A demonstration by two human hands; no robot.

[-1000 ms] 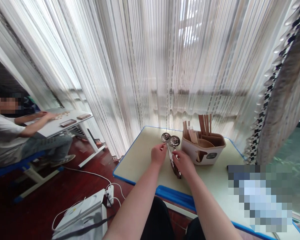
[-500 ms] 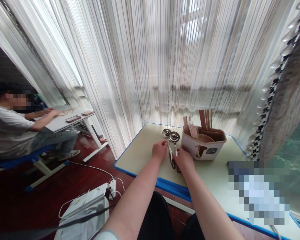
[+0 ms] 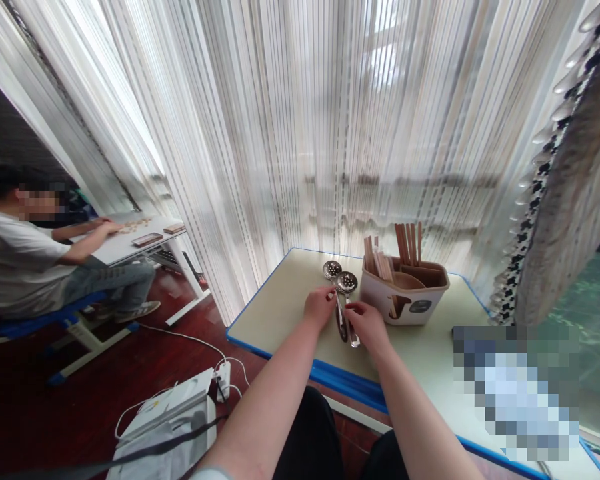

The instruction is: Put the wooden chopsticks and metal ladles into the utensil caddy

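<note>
Forearms, bare, enter from six o'clock and meet over a cream table with a blue edge point(image 3: 280, 313).

Left hand point(image 3: 319, 307): at the centre of the view, palm down, fingers curled, fingertips touching the handle of the left perforated steel skimmer spoon point(image 3: 333, 270); whether they close around it I cannot tell.

Right hand point(image 3: 367, 325): just at three o'clock of the left hand, fingers bent, thumb and forefinger pinched on the handle of the right perforated steel skimmer spoon point(image 3: 347, 282).

Skimmer spoons: two, lying flat on the table side by side, handles toward six o'clock between the hands, round bowls toward twelve o'clock, bowls touching or nearly so.

White plastic utensil caddy with a dark label point(image 3: 405, 300): at two o'clock of the hands, just beside the right spoon's bowl. Holds wooden chopsticks and spatulas point(image 3: 405, 247) standing upright.

White device with cables point(image 3: 165, 427): on the dark red floor at eight o'clock, beside a white power strip point(image 3: 223, 383).

Seated person in a white shirt point(image 3: 15, 260): at nine o'clock, well apart, own hands on a white desk point(image 3: 125, 243) carrying small flat items.

White striped sheer curtain point(image 3: 300, 120): from ten to two o'clock, behind both tables.
</note>
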